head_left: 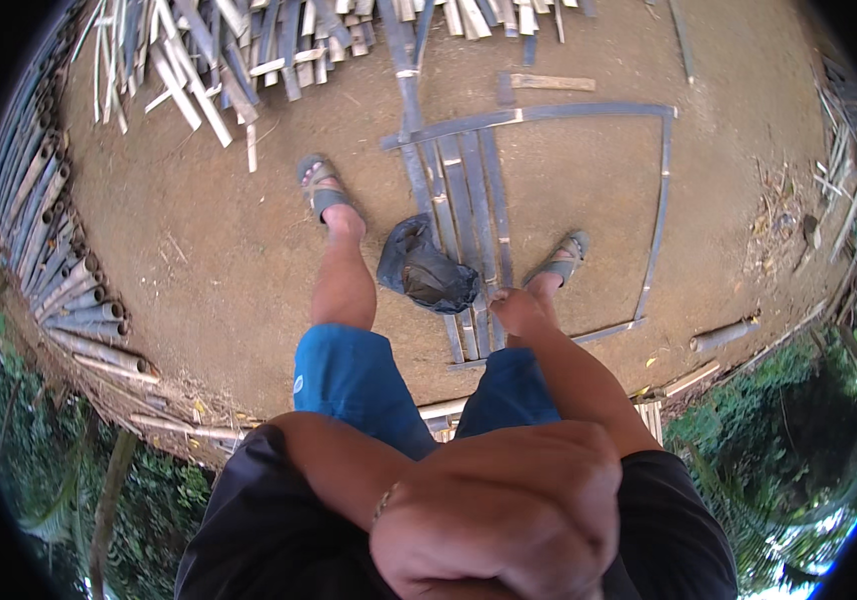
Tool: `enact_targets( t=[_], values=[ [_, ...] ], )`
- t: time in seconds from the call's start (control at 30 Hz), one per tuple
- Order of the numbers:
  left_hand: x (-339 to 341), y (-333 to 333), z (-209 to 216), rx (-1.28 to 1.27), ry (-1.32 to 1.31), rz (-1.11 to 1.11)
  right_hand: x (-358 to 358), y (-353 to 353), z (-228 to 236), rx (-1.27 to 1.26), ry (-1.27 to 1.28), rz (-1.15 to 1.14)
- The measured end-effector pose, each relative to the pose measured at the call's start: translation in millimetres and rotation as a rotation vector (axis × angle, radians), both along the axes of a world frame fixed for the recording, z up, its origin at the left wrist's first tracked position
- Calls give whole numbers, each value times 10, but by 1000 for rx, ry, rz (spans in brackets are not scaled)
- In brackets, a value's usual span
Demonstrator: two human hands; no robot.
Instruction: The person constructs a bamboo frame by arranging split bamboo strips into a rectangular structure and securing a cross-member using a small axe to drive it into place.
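Observation:
My left hand (504, 505) is raised close to the camera with its fingers curled in. A thin bracelet (384, 502) circles its wrist, and anything within the fingers is hidden. Lower down, my right hand (521, 310) is closed in front of my right shin, its fingers pressed together. Whatever it may hold is too small to make out. Just left of that hand, a crumpled black plastic bag (429, 268) gapes open. The bag lies across several long split bamboo slats (461, 190) laid side by side on the ground between my feet.
Bamboo strips form a frame (665, 170) at the right. A heap of split bamboo (219, 60) lies far left, and whole bamboo poles (44, 210) are stacked along the left edge. A short bamboo piece (554, 82) and a cut bamboo tube (725, 334) rest on the dirt.

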State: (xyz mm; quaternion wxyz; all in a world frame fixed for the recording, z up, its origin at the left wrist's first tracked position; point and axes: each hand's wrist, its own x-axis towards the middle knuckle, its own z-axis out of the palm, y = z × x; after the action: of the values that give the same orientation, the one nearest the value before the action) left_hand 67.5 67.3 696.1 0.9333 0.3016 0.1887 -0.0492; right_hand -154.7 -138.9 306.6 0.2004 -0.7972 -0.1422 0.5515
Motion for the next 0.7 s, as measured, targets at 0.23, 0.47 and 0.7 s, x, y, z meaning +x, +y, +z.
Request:
enact_targets(
  t=[0.23,0.47,0.7],
  values=[
    [2,82,-295,-385,-402,-166,542,48,-16,-60,18,-341],
    [47,389,-372,-439,-464,-218,999,338,44,-47,126,-429],
    [245,799,-380,-331,-384,-149,1011,590,-106,-174,120,-549]
  ],
)
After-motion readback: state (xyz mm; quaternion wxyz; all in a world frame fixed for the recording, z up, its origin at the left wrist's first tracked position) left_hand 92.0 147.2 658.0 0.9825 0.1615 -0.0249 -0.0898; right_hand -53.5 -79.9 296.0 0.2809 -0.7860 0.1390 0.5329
